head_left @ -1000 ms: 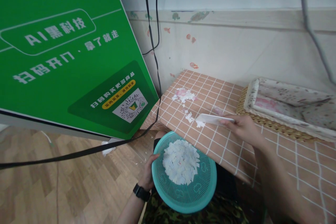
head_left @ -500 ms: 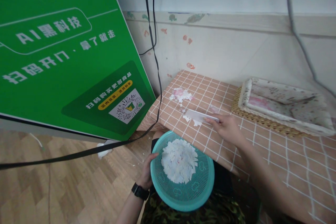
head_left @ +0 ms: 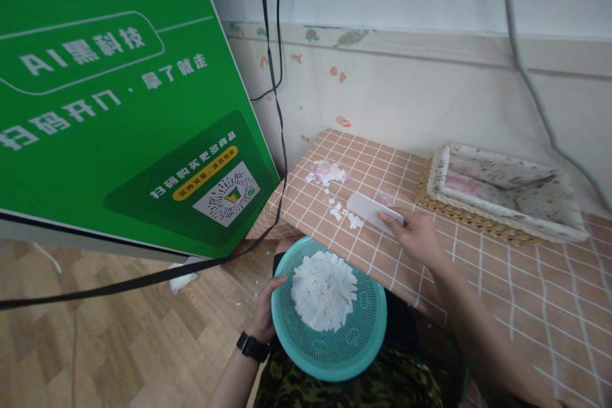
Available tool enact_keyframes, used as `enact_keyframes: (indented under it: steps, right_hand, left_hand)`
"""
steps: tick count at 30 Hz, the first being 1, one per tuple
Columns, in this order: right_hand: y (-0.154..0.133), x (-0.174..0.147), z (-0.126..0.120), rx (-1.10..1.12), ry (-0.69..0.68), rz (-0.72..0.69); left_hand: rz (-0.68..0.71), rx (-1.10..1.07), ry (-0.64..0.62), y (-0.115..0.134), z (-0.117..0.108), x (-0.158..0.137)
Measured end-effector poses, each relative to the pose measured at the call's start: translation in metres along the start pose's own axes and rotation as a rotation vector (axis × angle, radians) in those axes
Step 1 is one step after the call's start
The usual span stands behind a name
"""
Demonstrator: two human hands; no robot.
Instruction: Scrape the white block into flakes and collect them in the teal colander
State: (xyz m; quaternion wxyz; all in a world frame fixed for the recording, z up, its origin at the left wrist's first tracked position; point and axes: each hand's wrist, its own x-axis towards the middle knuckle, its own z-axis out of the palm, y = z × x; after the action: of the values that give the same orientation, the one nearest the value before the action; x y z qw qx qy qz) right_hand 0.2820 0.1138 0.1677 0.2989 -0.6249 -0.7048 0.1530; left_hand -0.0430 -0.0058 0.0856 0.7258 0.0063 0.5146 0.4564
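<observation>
My left hand (head_left: pixel 268 315) grips the rim of a round teal plastic basket (head_left: pixel 335 347) held below the table's front edge; a heap of small white paper scraps (head_left: pixel 324 290) fills its middle. My right hand (head_left: pixel 418 234) holds a flat white card (head_left: pixel 370 210) on edge against the pink checked tablecloth (head_left: pixel 478 268), beside a few loose scraps (head_left: pixel 352 220). A second small pile of white and pink scraps (head_left: pixel 326 173) lies farther back on the cloth.
A wicker tray with a floral cloth lining (head_left: pixel 502 194) stands at the table's back right. A large green sign (head_left: pixel 119 95) leans at the left, black cables (head_left: pixel 277 76) hanging past it. Wood floor (head_left: pixel 119 331) lies below left, the wall behind.
My right hand has slid the white card leftward across the cloth, pushing the loose scraps toward the table edge above the basket. The basket has stayed in place.
</observation>
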Motion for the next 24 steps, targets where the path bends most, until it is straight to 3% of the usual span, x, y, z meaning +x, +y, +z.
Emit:
enact_keyframes:
  steps: [5, 10, 18, 24]
  right_hand:
    - [0.002, -0.002, -0.001, -0.067, 0.09, 0.037]
    - [0.0, -0.005, 0.001, -0.009, 0.038, 0.014]
    - [0.013, -0.019, -0.004, -0.01, 0.183, 0.059]
    - [-0.007, -0.026, 0.002, 0.042, 0.103, 0.007]
  left_hand:
    - [0.03, 0.019, 0.012, 0.0, -0.003, 0.002]
    - [0.018, 0.019, 0.011, 0.001, -0.003, 0.002]
    - [0.006, 0.024, 0.013, 0.003, 0.0, -0.001]
    - [0.004, 0.012, -0.003, 0.005, 0.003, -0.003]
